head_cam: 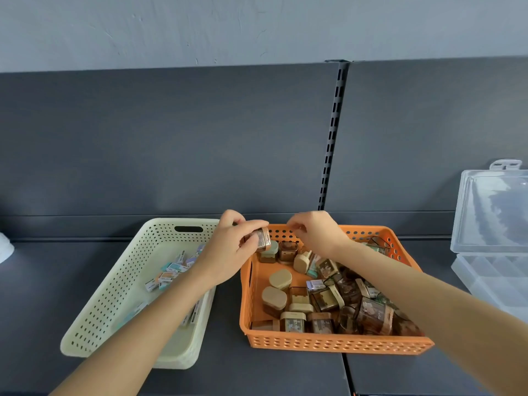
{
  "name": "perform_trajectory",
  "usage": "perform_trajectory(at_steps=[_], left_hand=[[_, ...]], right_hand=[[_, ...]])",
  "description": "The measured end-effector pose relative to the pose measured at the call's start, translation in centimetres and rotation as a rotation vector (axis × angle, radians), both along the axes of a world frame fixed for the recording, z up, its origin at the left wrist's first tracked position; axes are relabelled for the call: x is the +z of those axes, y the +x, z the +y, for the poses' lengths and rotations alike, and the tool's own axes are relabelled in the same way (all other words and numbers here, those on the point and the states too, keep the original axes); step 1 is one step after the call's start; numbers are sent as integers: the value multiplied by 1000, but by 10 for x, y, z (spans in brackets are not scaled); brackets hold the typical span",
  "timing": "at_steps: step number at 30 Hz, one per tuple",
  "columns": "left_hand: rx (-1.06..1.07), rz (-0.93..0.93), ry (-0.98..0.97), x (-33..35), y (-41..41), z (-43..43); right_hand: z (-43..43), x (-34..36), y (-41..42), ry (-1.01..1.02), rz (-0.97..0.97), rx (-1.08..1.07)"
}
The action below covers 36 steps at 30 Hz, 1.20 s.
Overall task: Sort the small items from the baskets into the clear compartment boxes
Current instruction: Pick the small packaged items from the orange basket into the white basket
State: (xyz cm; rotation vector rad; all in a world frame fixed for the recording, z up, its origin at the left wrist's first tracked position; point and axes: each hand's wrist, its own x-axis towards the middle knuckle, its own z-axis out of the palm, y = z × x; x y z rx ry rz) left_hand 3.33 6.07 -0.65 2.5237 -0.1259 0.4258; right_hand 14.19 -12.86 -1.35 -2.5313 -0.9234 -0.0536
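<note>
The left hand is gripping a small brown see-through plastic case above the far-left corner of the orange perforated plastic basket. The case is lying roughly left to right, its tan cap pointing towards the right hand. That hand is curling its fingers over the basket's far rim; whether it is pinching anything cannot be told. The cream perforated basket is sitting to the left, and the clear compartment box is standing open at the shelf's right edge.
</note>
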Motion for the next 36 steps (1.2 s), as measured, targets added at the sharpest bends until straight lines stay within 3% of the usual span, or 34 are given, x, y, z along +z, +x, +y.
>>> perform_trajectory(at_steps=[13, 24, 32, 36], left_hand=[[-86, 68, 87, -7, 18, -22], [4, 188, 522, -19, 24, -24], [5, 214, 562, -13, 15, -28], [-73, 286, 546, -10, 11, -36]], right_hand=[[-34, -10, -10, -340, 60, 91], [-22, -25, -8, -295, 75, 55], [-23, -22, -5, -145, 180, 25], [-21, -24, -8, -171, 182, 56]])
